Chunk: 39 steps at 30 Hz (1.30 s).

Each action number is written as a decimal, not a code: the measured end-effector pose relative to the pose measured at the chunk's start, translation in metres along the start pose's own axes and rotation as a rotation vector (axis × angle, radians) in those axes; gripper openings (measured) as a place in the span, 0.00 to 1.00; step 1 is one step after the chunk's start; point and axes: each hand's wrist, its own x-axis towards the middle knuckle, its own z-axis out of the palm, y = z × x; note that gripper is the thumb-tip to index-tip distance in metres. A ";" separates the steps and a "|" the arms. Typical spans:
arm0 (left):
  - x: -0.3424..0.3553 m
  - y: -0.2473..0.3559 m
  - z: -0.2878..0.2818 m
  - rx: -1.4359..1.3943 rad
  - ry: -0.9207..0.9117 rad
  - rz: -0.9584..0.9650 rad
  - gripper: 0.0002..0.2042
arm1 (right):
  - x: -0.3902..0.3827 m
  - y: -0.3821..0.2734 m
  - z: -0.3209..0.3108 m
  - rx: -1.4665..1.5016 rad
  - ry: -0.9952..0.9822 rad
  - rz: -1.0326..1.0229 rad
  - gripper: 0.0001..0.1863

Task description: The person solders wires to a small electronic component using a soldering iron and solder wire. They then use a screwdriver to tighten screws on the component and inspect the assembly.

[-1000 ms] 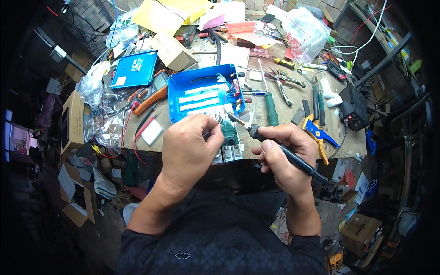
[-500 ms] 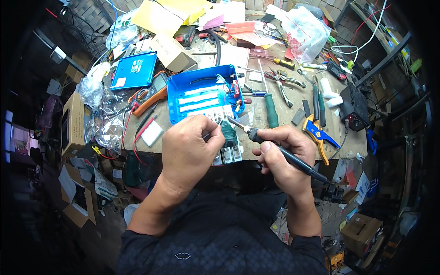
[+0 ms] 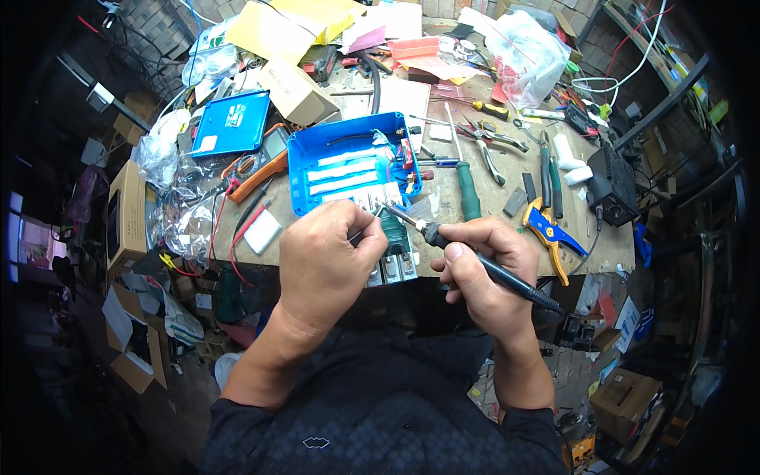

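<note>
My right hand (image 3: 492, 265) is closed round a black soldering iron (image 3: 514, 285). The iron's metal tip reaches left to the upper end of a green part (image 3: 393, 231) set among silver metal blocks (image 3: 390, 269) at the bench's front edge. My left hand (image 3: 326, 252) is pinched just left of that green part; a thin pale end shows beyond the fingertips, but what they hold is too small to name. Right behind the hands sits an open blue box (image 3: 298, 158) with white strips (image 3: 344, 176) inside and red and black terminals on its right wall.
Left of the box lie a blue lid (image 3: 231, 123), an orange multimeter (image 3: 261, 172) and clear plastic wrap (image 3: 190, 226). To the right are a green-handled screwdriver (image 3: 469, 190), pliers (image 3: 492, 154), a blue-and-orange wire stripper (image 3: 552, 237) and a black box (image 3: 611, 186).
The soldering iron and my right hand have shifted slightly left, bringing the tip closer to my left fingertips. My left hand stays nearly still.
</note>
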 end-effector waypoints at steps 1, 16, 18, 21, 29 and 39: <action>-0.001 0.000 0.000 -0.001 0.005 0.001 0.05 | -0.001 0.000 0.000 -0.004 0.000 0.002 0.12; -0.002 0.006 0.004 0.012 0.039 -0.014 0.08 | 0.000 0.003 -0.003 0.042 -0.015 0.026 0.13; -0.002 0.007 0.004 0.026 0.042 -0.004 0.08 | 0.001 0.003 -0.003 0.039 -0.019 0.022 0.13; -0.002 0.008 0.004 0.045 0.051 0.006 0.08 | 0.002 0.004 -0.004 0.043 -0.025 0.000 0.14; -0.002 0.007 0.006 0.076 0.069 0.039 0.08 | 0.001 0.002 -0.006 0.065 -0.030 0.021 0.13; -0.003 0.009 0.005 0.085 0.066 0.029 0.07 | -0.001 0.004 -0.009 0.107 -0.004 -0.016 0.12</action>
